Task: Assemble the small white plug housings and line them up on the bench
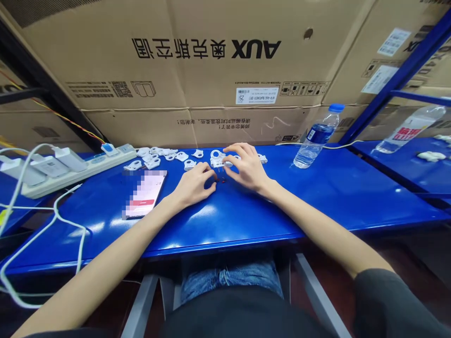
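My right hand (248, 168) has its thumb and fingers curved around one end of a white plastic part with a ring (217, 159). Thin metal pins seem to point down from it. To the left, my left hand (196, 185) is curled, thumb and forefinger tips close together in a pinch; whatever lies between them is too small to name. A tiny dark and red piece (223, 180) shows between both hands, just above the blue table (232, 216) or on it. Similar white ringed parts (152, 162) lie loosely heaped behind my left hand, several of them.
A phone (146, 193) lies left of my hands. Beyond it are a power strip (95, 164) with chargers and white cables (56, 211). A water bottle (317, 136) stands at the right; another bottle (410, 129) is farther right. Large cardboard boxes (197, 94) wall off the back.
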Motion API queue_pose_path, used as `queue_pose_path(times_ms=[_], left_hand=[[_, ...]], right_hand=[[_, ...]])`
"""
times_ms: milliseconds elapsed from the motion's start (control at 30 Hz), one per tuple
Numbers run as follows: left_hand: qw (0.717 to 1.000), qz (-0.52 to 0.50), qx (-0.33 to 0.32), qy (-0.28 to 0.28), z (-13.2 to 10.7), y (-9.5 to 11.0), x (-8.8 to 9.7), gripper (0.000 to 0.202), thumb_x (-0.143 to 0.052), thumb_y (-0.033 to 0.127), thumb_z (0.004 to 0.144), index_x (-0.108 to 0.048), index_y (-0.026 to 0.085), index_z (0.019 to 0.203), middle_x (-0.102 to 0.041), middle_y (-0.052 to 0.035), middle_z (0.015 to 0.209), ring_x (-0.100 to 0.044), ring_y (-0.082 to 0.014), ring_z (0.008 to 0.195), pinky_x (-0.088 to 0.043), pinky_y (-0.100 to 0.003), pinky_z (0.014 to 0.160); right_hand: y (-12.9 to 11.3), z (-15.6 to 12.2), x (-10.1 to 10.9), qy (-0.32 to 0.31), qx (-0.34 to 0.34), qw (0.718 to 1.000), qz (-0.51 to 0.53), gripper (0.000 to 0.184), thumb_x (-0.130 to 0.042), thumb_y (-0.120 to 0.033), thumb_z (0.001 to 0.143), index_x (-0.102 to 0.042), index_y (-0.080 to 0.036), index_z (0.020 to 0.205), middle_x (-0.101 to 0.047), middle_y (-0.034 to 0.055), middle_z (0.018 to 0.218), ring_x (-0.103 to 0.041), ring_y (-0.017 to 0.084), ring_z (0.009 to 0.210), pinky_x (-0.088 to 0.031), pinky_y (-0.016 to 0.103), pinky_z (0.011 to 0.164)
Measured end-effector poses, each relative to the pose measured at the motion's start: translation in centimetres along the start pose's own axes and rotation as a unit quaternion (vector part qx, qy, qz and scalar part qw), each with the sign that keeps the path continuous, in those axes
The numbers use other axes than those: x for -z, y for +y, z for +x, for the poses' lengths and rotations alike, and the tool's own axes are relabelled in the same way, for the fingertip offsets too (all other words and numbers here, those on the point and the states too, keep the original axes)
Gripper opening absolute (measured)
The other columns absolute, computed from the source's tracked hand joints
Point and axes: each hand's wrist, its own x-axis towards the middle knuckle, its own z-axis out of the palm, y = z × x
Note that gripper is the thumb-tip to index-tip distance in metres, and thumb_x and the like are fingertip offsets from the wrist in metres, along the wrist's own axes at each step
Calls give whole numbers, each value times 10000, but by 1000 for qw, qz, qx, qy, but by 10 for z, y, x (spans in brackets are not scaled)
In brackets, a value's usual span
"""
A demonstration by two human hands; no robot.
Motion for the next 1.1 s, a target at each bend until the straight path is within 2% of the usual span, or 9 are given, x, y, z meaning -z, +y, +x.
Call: queue_pose_path(times_ms=[100, 167, 367, 467, 700, 867, 1100], left_hand=[[1000, -3, 6, -5, -1, -1, -5, 170, -553, 293, 993, -711, 233, 1012, -659, -80, 1061, -635, -250, 1016, -539, -346, 778], [1000, -3, 19, 12, -1, -2, -6, 171, -552, 291, 1005, -711, 227, 1015, -662, -77, 1045, -638, -246, 1000, -534, -342, 775], [979, -20, 106, 174, 1, -3, 1, 176, -550, 286, 1031, -708, 209, 1042, -664, -63, 982, -642, -228, 948, -524, -351, 844], [969, -33, 112, 218, 2, 0, 4, 186, -550, 297, 1039, -711, 204, 1037, -650, -51, 941, -636, -208, 889, -522, -338, 834], [968, -43, 88, 231, 3, 11, 3, 209, -553, 318, 1050, -730, 206, 1040, -647, -49, 927, -647, -199, 879, -522, -329, 818], [968, -35, 111, 224, 2, 10, 2, 210, -562, 330, 1046, -733, 207, 1047, -656, -55, 960, -652, -203, 892, -519, -327, 803], [965, -27, 96, 242, 3, 10, 1, 188, -591, 309, 1029, -744, 199, 1030, -664, -52, 961, -664, -200, 913, -519, -319, 811]], right_hand=[[-2, 1, 1, 4, -1, 1000, 1, 188, -565, -291, 1031, -740, -259, 1094, -673, 81, 1391, -514, 300, 1325, -388, 529, 1141], [-2, 1, 1, 8, -3, 1000, -1, 184, -568, -283, 1030, -740, -255, 1088, -675, 80, 1385, -516, 300, 1320, -392, 522, 1133], [1, 1, -2, 12, -7, 1000, -1, 175, -574, -269, 1023, -739, -257, 1081, -680, 79, 1373, -513, 301, 1315, -396, 514, 1118], [2, -1, -6, 13, -5, 1000, 0, 163, -587, -271, 1017, -740, -246, 1069, -683, 86, 1364, -515, 301, 1305, -403, 506, 1107], [-4, -4, -13, -6, -2, 1000, 4, 160, -591, -276, 1016, -742, -249, 1063, -683, 85, 1366, -527, 302, 1286, -413, 502, 1095], [-9, -3, -14, -9, 2, 1000, 9, 169, -586, -274, 1021, -741, -251, 1082, -680, 83, 1377, -531, 291, 1287, -407, 499, 1118], [-13, -2, -11, -12, -4, 1000, 13, 182, -575, -275, 1030, -742, -256, 1099, -687, 84, 1365, -541, 288, 1284, -407, 505, 1124]])
